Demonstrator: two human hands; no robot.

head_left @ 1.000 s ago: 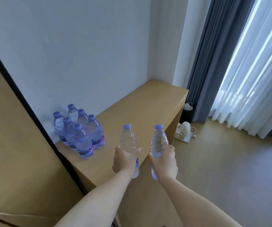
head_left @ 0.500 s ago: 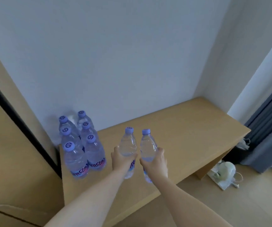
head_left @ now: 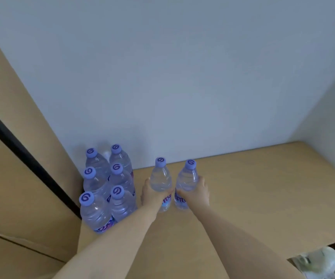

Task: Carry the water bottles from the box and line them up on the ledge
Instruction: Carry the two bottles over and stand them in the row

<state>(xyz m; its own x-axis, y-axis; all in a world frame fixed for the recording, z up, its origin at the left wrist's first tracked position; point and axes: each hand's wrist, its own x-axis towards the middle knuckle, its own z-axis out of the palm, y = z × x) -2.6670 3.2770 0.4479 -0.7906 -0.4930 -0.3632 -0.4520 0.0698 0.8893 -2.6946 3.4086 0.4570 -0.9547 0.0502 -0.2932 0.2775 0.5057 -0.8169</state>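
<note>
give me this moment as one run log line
left hand: grips left bottle | right hand: grips right bottle | both upright, low over ledge | six bottles grouped at left

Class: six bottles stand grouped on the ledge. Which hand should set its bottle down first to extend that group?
Probably the left hand: its bottle is nearer the grouped bottles on the ledge than the right hand's bottle.

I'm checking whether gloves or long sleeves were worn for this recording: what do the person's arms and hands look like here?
Both arms are bare from the bottom edge of the picture up to the wrists; no sleeve shows. The left hand and the right hand are bare too: no gloves, and no watch, bracelet or ring that I can make out.
</note>
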